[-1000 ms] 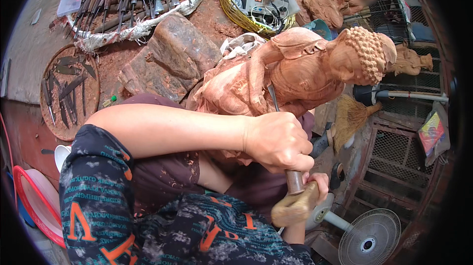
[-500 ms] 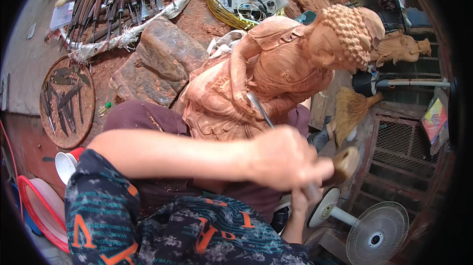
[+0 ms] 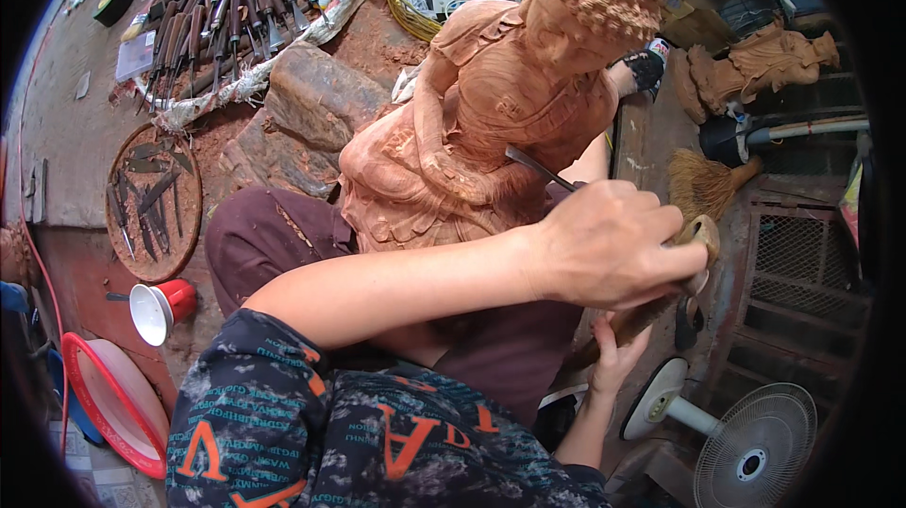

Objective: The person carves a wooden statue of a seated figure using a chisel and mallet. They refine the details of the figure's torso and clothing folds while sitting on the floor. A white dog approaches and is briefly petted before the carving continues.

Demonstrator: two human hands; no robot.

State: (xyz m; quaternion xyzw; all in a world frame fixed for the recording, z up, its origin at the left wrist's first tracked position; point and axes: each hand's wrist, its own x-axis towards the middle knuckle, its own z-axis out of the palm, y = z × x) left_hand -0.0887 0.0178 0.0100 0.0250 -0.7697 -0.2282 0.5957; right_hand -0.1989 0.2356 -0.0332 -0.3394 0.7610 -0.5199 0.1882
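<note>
A carved reddish-wood seated Buddha figure (image 3: pixel 481 121) leans between my legs, its curled-hair head at the top. My left hand (image 3: pixel 613 244) comes across from the left, its fingers wrapped round a gouge (image 3: pixel 543 168). The thin metal blade points up-left, with its tip at the figure's lower torso. Most of the gouge's handle is hidden in the fist. Below and to the right, my right hand (image 3: pixel 615 352) is closed on a wooden mallet (image 3: pixel 637 319). The mallet's upper part shows just beyond my left hand, close to the gouge's butt end.
Many wooden-handled carving tools (image 3: pixel 226 17) lie at the upper left. Nearer are a round tray (image 3: pixel 123 253) of blades, a red-and-white cup (image 3: pixel 156 310) and a red-rimmed basin (image 3: pixel 104 404). A fan (image 3: pixel 750 461), a straw broom (image 3: pixel 703 177) and another carved figure (image 3: pixel 764 64) are on the right.
The view has shifted, and the figure sits more upright in it. My left hand and the gouge have moved up and right, the tip leaving the figure's forearm for its torso.
</note>
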